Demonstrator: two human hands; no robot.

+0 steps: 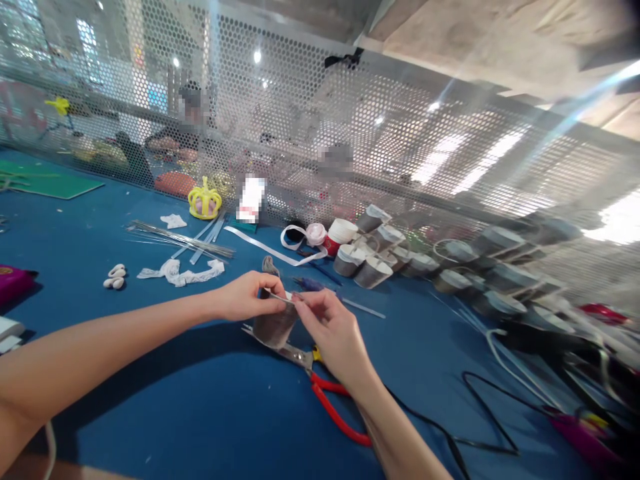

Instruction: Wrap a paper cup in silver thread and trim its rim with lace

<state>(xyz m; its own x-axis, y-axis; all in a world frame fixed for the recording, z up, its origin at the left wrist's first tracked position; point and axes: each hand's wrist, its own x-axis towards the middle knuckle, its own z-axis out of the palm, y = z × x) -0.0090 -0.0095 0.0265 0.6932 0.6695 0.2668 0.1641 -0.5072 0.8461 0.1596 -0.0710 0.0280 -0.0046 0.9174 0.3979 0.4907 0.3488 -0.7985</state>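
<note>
the left hand [257, 295] curls its thumb and fingers in a pinch on the rim of a grey cup [274, 325]; the right hand [333, 325], fingertips pressed together, pinches the rim's other side. the cup is over the blades of red-handled scissors [301, 359] on a blue table [200, 400]. beyond, to the right, similar cups [373, 272] cluster near a perforated metal screen [295, 87].

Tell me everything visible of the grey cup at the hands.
The grey cup has dull, blurred sides, fabric-like in look, and a paler upper edge. It is roughly upright, pinched at that edge by the left hand and right hand, over the red-handled scissors; whether it touches them is unclear. Its inside is hidden.
</note>
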